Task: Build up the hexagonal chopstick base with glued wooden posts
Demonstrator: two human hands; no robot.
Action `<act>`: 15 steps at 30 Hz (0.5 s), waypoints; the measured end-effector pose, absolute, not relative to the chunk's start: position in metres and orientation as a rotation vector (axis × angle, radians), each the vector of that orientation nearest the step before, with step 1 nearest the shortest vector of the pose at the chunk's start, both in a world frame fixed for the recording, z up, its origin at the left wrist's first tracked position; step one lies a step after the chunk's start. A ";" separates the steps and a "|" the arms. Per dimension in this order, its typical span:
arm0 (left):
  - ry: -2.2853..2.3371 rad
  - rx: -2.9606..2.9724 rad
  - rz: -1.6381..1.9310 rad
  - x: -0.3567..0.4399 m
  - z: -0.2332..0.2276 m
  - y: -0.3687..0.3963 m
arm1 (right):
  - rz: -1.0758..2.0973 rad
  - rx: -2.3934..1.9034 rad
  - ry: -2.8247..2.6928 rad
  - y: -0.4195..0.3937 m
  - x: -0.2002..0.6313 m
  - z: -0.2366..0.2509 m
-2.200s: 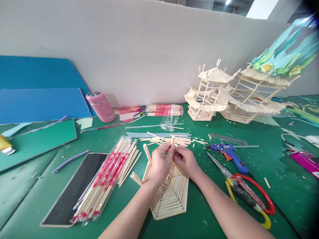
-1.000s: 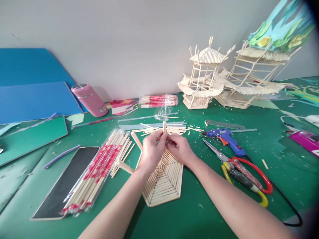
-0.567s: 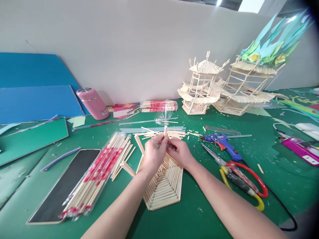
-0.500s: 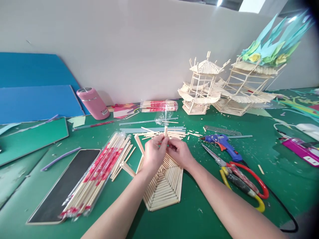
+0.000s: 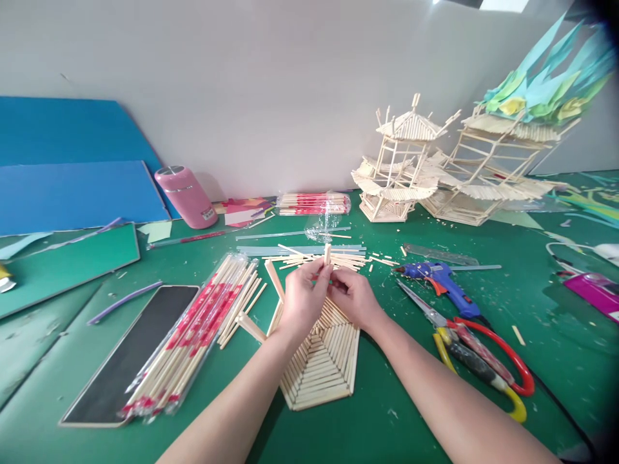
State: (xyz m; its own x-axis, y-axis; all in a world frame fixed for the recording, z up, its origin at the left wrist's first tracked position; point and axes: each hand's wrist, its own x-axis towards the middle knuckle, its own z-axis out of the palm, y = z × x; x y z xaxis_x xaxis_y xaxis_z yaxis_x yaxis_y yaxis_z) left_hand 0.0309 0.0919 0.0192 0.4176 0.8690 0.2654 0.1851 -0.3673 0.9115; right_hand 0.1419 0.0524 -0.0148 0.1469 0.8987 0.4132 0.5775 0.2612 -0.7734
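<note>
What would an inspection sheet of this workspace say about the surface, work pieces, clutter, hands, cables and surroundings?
Surface: green tabletop, scattered with small scraps.
Work pieces: polygonal stick panel lying flat, partly covered by the hands; upright stick piece at the fingertips; two stick posts projecting at the panel's left.
Clutter: loose cut sticks, scissors, glue gun, pink bottle.
Hands: left hand pinches the upright stick piece; right hand is close beside it, its grip hidden.
Cables: dark cable from the glue gun, passing the scissors.
Surroundings: grey partition behind; blue boards at left; stick pavilion models at back right.
</note>
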 end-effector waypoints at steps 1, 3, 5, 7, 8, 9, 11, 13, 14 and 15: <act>0.907 1.806 0.995 0.031 0.019 0.092 | 0.406 -1.427 -1.540 0.052 0.142 -0.015; 0.907 1.804 0.998 0.031 0.018 0.093 | 0.406 -1.431 -1.540 0.052 0.142 -0.015; 0.905 1.806 0.996 0.031 0.018 0.093 | 0.408 -1.431 -1.540 0.052 0.142 -0.015; 0.904 1.812 0.996 0.031 0.018 0.093 | 0.413 -1.431 -1.540 0.052 0.142 -0.015; 0.904 1.817 0.997 0.031 0.017 0.093 | 0.414 -1.430 -1.540 0.052 0.142 -0.015; 0.905 1.823 0.998 0.031 0.017 0.092 | 0.416 -1.431 -1.540 0.052 0.142 -0.015; 0.912 1.838 1.001 0.031 0.017 0.092 | 0.418 -1.432 -1.538 0.052 0.141 -0.015; 0.924 1.857 1.006 0.031 0.017 0.092 | 0.421 -1.435 -1.535 0.052 0.141 -0.014; 0.933 1.867 1.009 0.031 0.017 0.092 | 0.424 -1.435 -1.534 0.052 0.141 -0.014; 0.942 1.877 1.012 0.031 0.017 0.092 | 0.428 -1.436 -1.533 0.052 0.141 -0.014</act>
